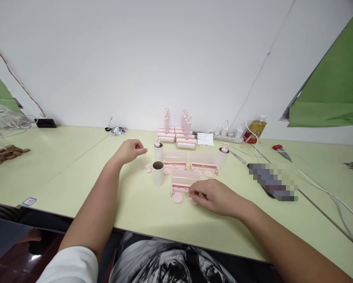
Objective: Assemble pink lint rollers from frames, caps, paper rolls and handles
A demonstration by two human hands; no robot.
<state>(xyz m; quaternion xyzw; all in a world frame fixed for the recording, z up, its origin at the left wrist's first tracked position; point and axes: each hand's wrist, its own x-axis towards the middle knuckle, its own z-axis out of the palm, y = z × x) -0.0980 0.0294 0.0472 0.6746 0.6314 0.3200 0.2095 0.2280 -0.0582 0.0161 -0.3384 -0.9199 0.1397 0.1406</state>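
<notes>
While the left hand pinches the top of a clear plastic piece between thumb and fingertips, the right hand curls half closed over a small pink disc; from here I cannot tell whether it grips. Near them, smooth white rolls with dark hollow cores stand beside pink cases with translucent curved lids. The pale yellow-green surface meets a plain white wall.
</notes>
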